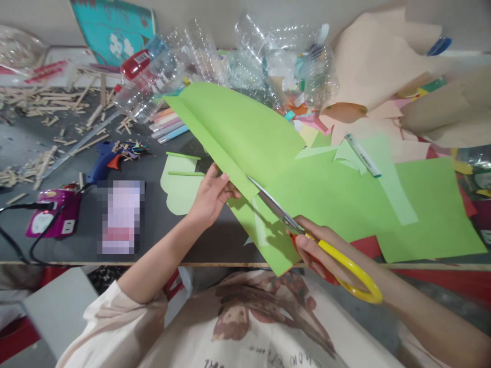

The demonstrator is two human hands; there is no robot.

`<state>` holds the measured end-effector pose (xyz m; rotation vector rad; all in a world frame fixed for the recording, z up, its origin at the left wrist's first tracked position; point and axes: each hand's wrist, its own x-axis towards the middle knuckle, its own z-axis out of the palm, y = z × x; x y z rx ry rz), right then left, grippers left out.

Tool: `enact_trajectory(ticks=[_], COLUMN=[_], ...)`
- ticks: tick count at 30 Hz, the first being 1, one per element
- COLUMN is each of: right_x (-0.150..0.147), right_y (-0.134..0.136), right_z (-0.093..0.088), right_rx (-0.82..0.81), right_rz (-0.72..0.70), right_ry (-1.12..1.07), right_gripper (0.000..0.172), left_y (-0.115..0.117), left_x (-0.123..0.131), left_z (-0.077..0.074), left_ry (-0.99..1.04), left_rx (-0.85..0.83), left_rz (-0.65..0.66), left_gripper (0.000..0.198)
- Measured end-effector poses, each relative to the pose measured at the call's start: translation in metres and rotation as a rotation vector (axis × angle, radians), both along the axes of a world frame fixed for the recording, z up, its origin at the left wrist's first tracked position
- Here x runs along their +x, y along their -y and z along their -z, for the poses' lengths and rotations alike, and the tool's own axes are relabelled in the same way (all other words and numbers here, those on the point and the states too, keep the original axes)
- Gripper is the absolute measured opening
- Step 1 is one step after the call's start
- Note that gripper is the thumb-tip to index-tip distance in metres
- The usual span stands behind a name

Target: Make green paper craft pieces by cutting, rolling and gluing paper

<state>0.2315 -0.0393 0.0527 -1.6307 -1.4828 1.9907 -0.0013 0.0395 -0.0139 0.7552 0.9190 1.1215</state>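
A large green sheet of paper (245, 128) is raised over the dark table, its far part curling up. My left hand (217, 193) pinches the near edge of a strip along its left side. The scissors (276, 207), with one yellow and one red handle, are in my right hand (318, 248), fingers around the handles. Their blades point up and left and meet the paper close to my left fingers. More green paper (425, 204) lies under and to the right. A pale green cut shape with rounded lobes (180, 191) rests left of my left hand.
Clear plastic bottles (245, 61) crowd the back. At the left are wooden sticks (46, 102), a blue glue gun (100, 161), a purple power block (53, 212) with cables and a blurred phone (121, 217). A cutter (362, 155) and crumpled beige paper (376, 61) are at the right.
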Motion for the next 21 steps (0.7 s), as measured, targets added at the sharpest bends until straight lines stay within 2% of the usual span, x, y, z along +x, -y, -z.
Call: enact_trajectory(ticks=[4,9,11,16,21], right_x=[0.0,0.009,0.012,0.012,0.007], right_y=[0.002,0.01,0.014,0.014,0.006], right_z=[0.002,0.023,0.027,0.014,0.002], right_rx=[0.008,0.027,0.053,-0.008,-0.072], right_rz=[0.014,-0.034,-0.066,-0.156,-0.186], right_ry=[0.002,0.008,-0.001,0.121,0.145], right_gripper=[0.037,0.035,0.034,0.043,0.056], left_y=[0.0,0.0,0.0,0.002,0.007], left_x=[0.001,0.001,0.002,0.003,0.003], left_z=[-0.001,0.005,0.007,0.008,0.006], left_ry=[-0.008,-0.104,-0.132,-0.191,-0.236], left_rx=[-0.029,-0.008,0.013,0.1,0.159], left_rz=[0.026,-0.018,-0.03,0.014,0.088], left_gripper=[0.031,0.027,0.032,0.062,0.071])
